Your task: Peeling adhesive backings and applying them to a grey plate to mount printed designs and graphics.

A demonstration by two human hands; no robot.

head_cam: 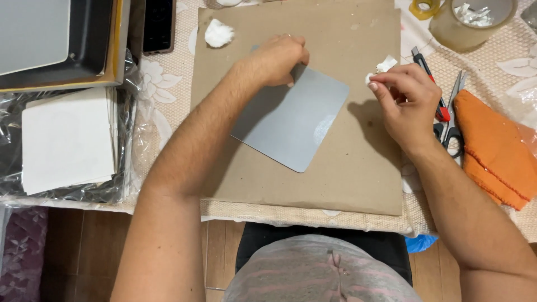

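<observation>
A flat grey metal plate with rounded corners (291, 120) lies tilted on a brown cardboard sheet (347, 173). My left hand (277, 59) rests on the plate's far corner, fingers curled down onto it. To the right of the plate, my right hand (405, 100) pinches a small white wad of cotton or tissue (383, 67) between fingertips, held just above the cardboard. Another white cotton ball (218, 33) lies on the cardboard's far left corner.
Scissors (453, 120), a red-handled cutter (430, 84) and an orange cloth (495, 148) lie at the right. A tape roll (423, 8) and a clear round container (472, 22) sit at the back right. White sheets in plastic wrap (67, 140) and a dark tray (61, 45) are stacked left.
</observation>
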